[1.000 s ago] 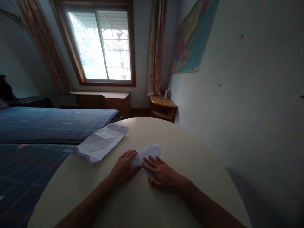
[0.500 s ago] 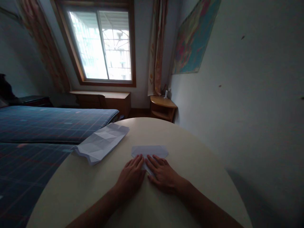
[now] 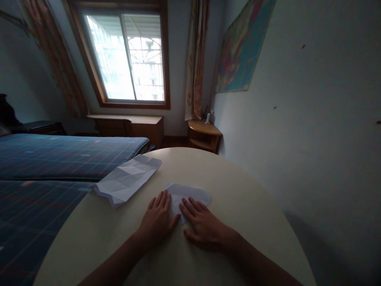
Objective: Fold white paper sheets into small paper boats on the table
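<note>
A round, cream-coloured desk (image 3: 238, 198) fills the lower middle of the view, its curved far edge pointing toward a window (image 3: 131, 59). Near the middle of the desk lies a small piece of folded white paper (image 3: 190, 192), its long side toward the far edge and its lower part narrowing toward the near side. The left hand (image 3: 157, 216) lies palm down at the paper's left side, fingers touching it. The right hand (image 3: 201, 222) lies palm down over its lower right part. Both grips are open and flat, with nothing pinched between the fingers.

A larger creased white sheet (image 3: 127, 180) rests by the desk's far left edge, apart from the hands, its raised folds catching the light.

Beyond the left edge is a bed (image 3: 65, 157) with a blue plaid cover. The window has a brown wooden frame and bright daylight behind bars, with a patterned curtain on each side. Below it stands a low wooden cabinet (image 3: 149, 125). In the far corner, a small wooden corner stand (image 3: 205, 127) holds a little white object, too small to make out. A colourful map (image 3: 245, 47) hangs on the pale right wall (image 3: 321, 131), which has a few dark marks. The room is dim.
</note>
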